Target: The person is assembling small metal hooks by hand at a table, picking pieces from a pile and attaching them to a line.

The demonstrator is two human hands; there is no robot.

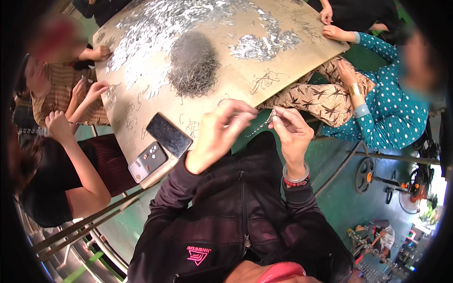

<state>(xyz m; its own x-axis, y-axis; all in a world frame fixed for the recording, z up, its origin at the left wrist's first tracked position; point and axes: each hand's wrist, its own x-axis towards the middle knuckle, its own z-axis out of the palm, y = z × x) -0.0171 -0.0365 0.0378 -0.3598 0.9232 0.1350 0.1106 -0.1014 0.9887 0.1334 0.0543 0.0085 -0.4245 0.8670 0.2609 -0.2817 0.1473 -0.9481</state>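
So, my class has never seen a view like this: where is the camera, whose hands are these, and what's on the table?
There is one picture, from a fisheye camera worn on the head of the person in the dark jacket, looking down, so edges bend. These are that person's bare hands, not a machine's. The right hand pinches a thin strand; the left hand is too blurred to tell. On the table lie a dark heap of thin pieces, scattered silvery pieces and two phones.

Blurred left hand (214, 137), dark vignetting
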